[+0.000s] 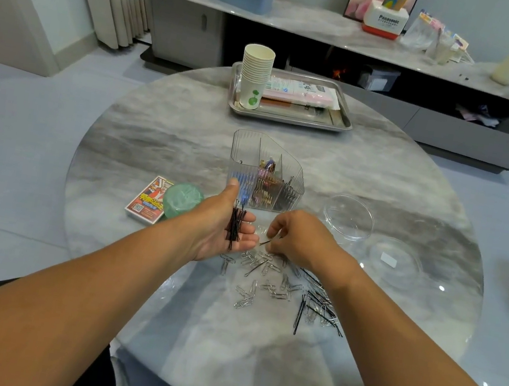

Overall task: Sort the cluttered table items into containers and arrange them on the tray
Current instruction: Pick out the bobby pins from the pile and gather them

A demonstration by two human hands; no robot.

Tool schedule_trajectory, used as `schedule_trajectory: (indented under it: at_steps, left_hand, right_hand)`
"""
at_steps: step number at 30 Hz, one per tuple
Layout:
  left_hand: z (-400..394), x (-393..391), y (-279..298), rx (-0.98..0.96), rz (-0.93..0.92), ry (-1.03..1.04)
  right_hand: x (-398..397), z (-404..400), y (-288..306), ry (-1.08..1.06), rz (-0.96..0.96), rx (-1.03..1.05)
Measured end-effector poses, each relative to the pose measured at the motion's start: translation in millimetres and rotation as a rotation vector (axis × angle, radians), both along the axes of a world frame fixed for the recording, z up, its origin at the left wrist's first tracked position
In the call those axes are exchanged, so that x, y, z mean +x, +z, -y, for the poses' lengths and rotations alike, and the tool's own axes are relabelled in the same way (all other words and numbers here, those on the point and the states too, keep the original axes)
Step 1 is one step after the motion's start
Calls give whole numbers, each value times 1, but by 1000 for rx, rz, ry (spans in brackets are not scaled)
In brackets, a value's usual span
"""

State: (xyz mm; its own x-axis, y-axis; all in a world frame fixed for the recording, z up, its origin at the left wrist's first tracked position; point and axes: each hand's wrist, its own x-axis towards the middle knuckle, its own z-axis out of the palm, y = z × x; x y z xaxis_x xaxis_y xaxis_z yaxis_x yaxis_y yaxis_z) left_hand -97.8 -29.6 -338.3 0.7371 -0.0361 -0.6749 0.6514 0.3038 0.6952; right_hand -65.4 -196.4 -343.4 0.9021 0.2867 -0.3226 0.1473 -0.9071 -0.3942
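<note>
Holding one hairpin bundle (234, 227), two hands (224, 225) sort scattered clips (266, 278).

— What are you holding?
— Your left hand (224, 228) is cradling a bundle of black hairpins (235, 227), palm up; your right hand (297, 238) is pinching one more hairpin (266, 243).
— And the rest?
— Silver paper clips (266, 278) and loose hairpins (319, 303) are lying scattered before the clear divided organizer (266, 174); the metal tray (341, 120) is sitting beyond.
</note>
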Motion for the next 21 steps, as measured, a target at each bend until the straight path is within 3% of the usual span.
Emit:
schedule_trajectory:
  at_steps: [9,11,15,19,21]
  left_hand:
    - [5,0,0,1,14,4]
    - [5,0,0,7,17,9]
    - [9,0,2,4,10,-49]
    - [13,0,2,-91,22,-135]
    - [15,0,2,-98,10,-150]
  right_hand:
    - [-11,-14,-16,322,305,-424]
    - [-11,-11,-15,172,284,-216]
    - [-8,-9,5,-250,66,496]
    - [-16,-14,17,-278,-141,730]
    - [-17,-8,21,-284,-122,698]
